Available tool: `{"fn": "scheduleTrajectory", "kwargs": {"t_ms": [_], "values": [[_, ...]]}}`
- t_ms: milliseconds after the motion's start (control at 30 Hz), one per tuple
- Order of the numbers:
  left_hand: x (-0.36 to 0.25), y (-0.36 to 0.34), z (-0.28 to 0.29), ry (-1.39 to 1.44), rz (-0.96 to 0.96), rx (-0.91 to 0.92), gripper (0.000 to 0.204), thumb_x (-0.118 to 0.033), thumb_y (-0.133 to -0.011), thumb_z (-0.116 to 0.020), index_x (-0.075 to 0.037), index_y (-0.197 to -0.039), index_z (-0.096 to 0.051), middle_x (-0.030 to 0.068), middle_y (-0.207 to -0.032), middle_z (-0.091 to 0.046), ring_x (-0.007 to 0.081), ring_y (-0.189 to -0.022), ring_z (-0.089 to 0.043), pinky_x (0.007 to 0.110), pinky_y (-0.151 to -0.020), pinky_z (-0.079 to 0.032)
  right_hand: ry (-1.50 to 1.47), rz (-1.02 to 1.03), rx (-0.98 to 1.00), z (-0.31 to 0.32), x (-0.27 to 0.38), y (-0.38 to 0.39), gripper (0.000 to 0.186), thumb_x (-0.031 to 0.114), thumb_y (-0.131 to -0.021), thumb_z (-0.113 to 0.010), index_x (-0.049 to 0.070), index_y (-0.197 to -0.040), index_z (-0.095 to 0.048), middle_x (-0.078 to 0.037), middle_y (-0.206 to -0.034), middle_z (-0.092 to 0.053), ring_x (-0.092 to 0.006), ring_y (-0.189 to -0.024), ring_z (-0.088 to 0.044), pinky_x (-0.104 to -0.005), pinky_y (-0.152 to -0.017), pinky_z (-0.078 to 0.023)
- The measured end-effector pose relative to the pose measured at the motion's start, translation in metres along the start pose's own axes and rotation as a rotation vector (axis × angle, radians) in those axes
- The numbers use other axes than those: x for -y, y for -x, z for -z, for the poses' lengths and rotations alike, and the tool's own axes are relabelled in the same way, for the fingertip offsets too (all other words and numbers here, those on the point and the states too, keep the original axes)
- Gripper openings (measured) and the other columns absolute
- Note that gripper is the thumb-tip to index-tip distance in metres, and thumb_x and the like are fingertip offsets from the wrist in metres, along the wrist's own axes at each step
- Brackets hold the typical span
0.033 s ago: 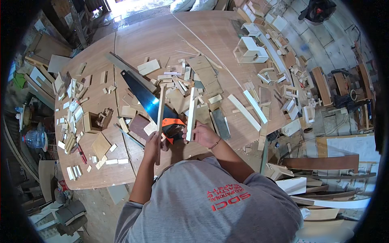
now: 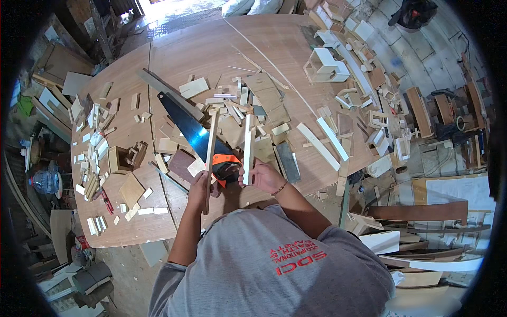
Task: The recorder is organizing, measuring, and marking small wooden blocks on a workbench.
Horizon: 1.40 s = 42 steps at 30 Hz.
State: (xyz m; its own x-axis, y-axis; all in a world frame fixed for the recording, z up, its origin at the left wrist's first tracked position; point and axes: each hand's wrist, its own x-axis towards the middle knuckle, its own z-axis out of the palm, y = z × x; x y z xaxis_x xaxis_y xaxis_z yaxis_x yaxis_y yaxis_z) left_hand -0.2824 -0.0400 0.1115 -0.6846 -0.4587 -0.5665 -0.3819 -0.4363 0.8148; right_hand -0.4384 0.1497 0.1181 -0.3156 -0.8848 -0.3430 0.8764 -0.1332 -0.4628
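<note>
My left hand [image 2: 199, 188] is closed round the lower part of a long thin wooden strip [image 2: 212, 140], which stands tilted up from the table. Closed on the lower end of a white-faced wooden stick [image 2: 248, 150], my right hand [image 2: 262, 176] keeps it upright a short way to the right of the strip. Behind the strip lies a hand saw [image 2: 185, 124] with a dark blade and an orange and black handle. Wood offcuts [image 2: 229, 129] are heaped beyond both hands.
On the brown table [image 2: 185, 53], small wood pieces cover the left side near a wooden box [image 2: 120, 160] and red-handled pliers [image 2: 107, 202]. Two white strips [image 2: 318, 146] lie to the right. A white-topped wooden model [image 2: 326, 66] stands at the far right. Boards [image 2: 417, 212] are stacked beyond the table's right edge.
The upper ends of both wooden pieces have shifted slightly, the strip a little to the right and the white stick a little to the left. Both hands keep their hold.
</note>
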Motion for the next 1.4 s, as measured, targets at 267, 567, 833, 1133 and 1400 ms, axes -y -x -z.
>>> {"fn": "scheduleTrajectory", "kwargs": {"t_ms": [267,567,833,1133,1400], "values": [[-0.008,0.006,-0.001,-0.036,-0.024,0.073,0.029,-0.03,-0.094,-0.046,-0.004,-0.104,-0.057,0.0039,-0.076,-0.055,0.0137,-0.065,-0.053,0.028,-0.057,-0.043,0.139,0.168,-0.006,0.003,-0.007,0.007,0.021,0.026,-0.095,-0.045,0.011,-0.109,-0.046,-0.003,-0.077,-0.052,-0.0139,-0.067,-0.055,-0.0338,-0.068,-0.051],[-0.015,0.02,-0.004,-0.08,-0.076,0.101,0.022,-0.027,-0.092,-0.052,-0.006,-0.092,-0.059,0.0014,-0.07,-0.054,0.011,-0.062,-0.05,0.026,-0.054,-0.039,0.331,0.159,-0.199,-0.015,-0.011,0.022,0.031,0.025,-0.096,-0.047,0.003,-0.118,-0.05,-0.003,-0.1,-0.057,-0.0135,-0.089,-0.058,-0.0286,-0.083,-0.048],[-0.009,0.026,-0.016,0.024,-0.053,0.241,0.016,-0.022,-0.093,-0.049,-0.008,-0.085,-0.051,-0.0004,-0.063,-0.048,0.0084,-0.055,-0.042,0.025,-0.051,-0.032,0.56,0.289,-0.08,-0.027,-0.033,0.025,0.033,0.006,-0.085,-0.062,0.003,-0.115,-0.049,-0.003,-0.102,-0.059,-0.0116,-0.091,-0.056,-0.0267,-0.081,-0.047],[-0.007,0.025,-0.011,-0.255,-0.13,0.329,0.016,-0.021,-0.092,-0.052,-0.005,-0.094,-0.055,0.0002,-0.072,-0.053,0.0092,-0.061,-0.047,0.023,-0.056,-0.037,0.56,0.41,-0.287,-0.024,-0.022,0.041,0.032,0.009,-0.088,-0.059,0.003,-0.117,-0.046,-0.007,-0.105,-0.056,-0.0148,-0.091,-0.057,-0.0292,-0.082,-0.048],[-0.027,0.005,-0.01,-0.587,-0.159,0.174,0.025,-0.018,-0.083,-0.066,0.001,-0.098,-0.06,0.0023,-0.073,-0.056,0.0107,-0.066,-0.054,0.027,-0.06,-0.044,0.457,0.346,-0.326,-0.012,-0.032,0.049,0.027,0.014,-0.088,-0.06,0.001,-0.111,-0.051,-0.006,-0.1,-0.058,-0.0144,-0.091,-0.058,-0.0291,-0.077,-0.05]]}}
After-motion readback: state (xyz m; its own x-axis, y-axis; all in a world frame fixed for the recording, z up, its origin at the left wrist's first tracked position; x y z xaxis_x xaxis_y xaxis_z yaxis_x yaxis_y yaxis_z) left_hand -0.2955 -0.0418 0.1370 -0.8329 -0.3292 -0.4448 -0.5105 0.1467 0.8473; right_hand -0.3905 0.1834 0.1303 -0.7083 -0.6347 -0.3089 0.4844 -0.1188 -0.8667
